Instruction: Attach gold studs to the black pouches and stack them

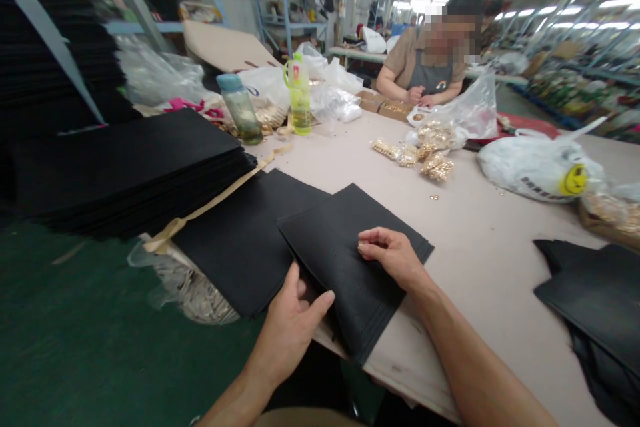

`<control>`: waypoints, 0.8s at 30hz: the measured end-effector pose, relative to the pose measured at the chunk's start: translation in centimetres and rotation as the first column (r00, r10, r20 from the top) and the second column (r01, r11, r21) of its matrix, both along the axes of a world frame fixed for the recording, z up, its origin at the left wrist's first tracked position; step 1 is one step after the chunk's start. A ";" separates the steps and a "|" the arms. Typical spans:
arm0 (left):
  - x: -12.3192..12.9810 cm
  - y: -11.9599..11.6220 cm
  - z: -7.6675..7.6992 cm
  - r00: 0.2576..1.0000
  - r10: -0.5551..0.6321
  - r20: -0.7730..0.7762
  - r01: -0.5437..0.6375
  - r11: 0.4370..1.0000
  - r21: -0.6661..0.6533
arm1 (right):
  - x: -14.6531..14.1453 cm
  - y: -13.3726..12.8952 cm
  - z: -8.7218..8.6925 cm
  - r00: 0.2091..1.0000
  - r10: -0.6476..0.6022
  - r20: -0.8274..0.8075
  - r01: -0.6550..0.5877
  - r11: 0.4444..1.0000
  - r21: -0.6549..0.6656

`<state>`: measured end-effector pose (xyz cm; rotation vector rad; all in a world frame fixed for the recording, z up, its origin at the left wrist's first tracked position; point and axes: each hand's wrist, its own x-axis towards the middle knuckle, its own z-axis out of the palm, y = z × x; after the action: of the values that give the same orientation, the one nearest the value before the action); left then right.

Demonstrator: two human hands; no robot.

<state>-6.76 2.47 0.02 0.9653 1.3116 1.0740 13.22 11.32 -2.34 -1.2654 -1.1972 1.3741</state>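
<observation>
A small pile of black leather-like sheets (345, 233) lies at the table's front edge, its near corner jutting out over the edge. My left hand (293, 327) is at the left side of this pile, thumb and forefinger apart, the thumb by the sheet's edge; its other fingers are partly hidden. Over the top sheet, my right hand (393, 257) is closed in a pinch. A small gold-coloured bit shows at its fingertips, too small to name. Another stack of black sheets (225, 247) lies just left of the pile.
Tall black stacks (125, 160) stand at left. Two bottles, one blue-capped (240, 110) and one yellow-green (300, 97), stand behind. Bags of gold hardware (437, 165) and a white plastic bag (537, 163) lie further back. More black pieces (595, 307) lie right. A person (425, 73) sits opposite.
</observation>
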 end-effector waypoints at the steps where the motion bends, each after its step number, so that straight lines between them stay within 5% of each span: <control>1: 0.0 -0.1 0.1 0.989 0.051 -0.137 -0.049 0.999 0.018 | 0.0 0.0 0.0 1.000 0.003 0.001 -0.003 1.000 0.004; 4: -0.1 -0.4 0.5 0.813 0.179 -0.554 -0.093 0.979 0.180 | 0.0 -0.1 -0.1 1.000 0.021 0.013 -0.022 1.000 0.013; 6: -0.3 -0.4 0.7 0.684 0.220 -0.695 -0.040 0.963 0.265 | 0.0 -0.1 -0.2 0.999 0.030 0.030 -0.031 0.999 0.029; 11: -1.1 0.7 1.1 0.538 0.064 -0.841 0.084 0.988 0.129 | 0.1 -0.2 -0.4 0.998 0.036 0.046 -0.039 0.998 0.057; 15: -1.0 1.3 1.7 0.671 -0.003 -0.742 0.144 0.982 0.126 | 0.0 -0.3 -0.3 0.999 0.028 0.041 -0.031 0.997 0.066; 17: -0.4 1.3 1.8 0.798 0.084 -0.597 0.032 0.983 0.181 | -0.1 -0.3 -0.2 0.999 0.019 0.037 -0.022 0.998 0.063; 20: 1.0 1.3 1.4 0.963 0.194 -0.185 -0.159 0.969 0.189 | -0.2 -0.4 -0.1 1.000 0.016 0.022 -0.017 0.999 0.048; 22: 2.0 1.5 1.1 0.967 0.245 0.065 -0.250 0.963 0.101 | -0.3 -0.5 0.0 1.000 0.014 0.006 -0.014 0.999 0.039; 24: 2.7 2.0 0.9 0.948 0.290 0.134 -0.292 0.956 -0.011 | -0.3 -0.5 0.1 1.000 0.007 -0.012 -0.007 0.999 0.035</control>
<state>-4.09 4.47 0.87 0.7048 1.3653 1.3478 12.94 10.79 -2.21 -1.2279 -1.2139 1.3583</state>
